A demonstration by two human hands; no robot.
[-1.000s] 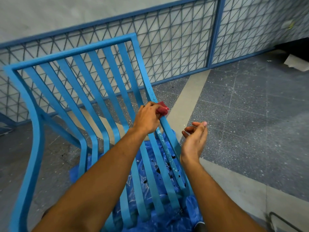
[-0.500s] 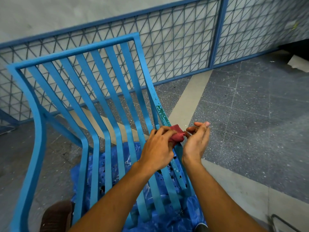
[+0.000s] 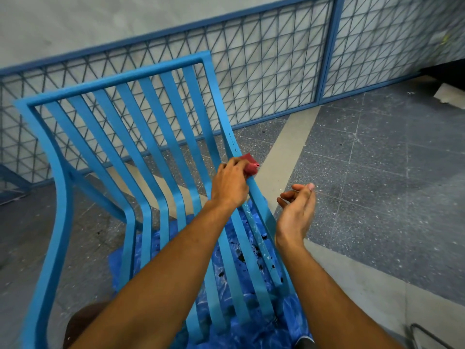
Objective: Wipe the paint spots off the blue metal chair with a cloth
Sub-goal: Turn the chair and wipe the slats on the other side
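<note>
**Cloth slid back up the chair's rail**

The blue metal chair [image 3: 113, 81] stands where it did half a second ago, its slatted back ahead of both hands. It rests on a blue plastic sheet [image 3: 120, 268] spread over the speckled floor [image 3: 377, 172]. The change is in the left hand [image 3: 230, 182]. It has slid up the chair's right-hand side rail [image 3: 258, 195], away from the right hand [image 3: 297, 212], which it was almost touching before.

The left hand's fingers are curled tight round a red cloth [image 3: 251, 167] and press it against the rail, with a corner of the cloth poking out past the fingertips. The right hand hovers just right of the rail and nearer the person than the left. Its palm is turned inwards, its fingers are loosely bent, and it holds nothing.

Just beyond the cloth the rail carries small dark paint spots [image 3: 232, 144]. On the near side of the left hand, pale flecks [image 3: 254, 222] run down the same rail.
</note>
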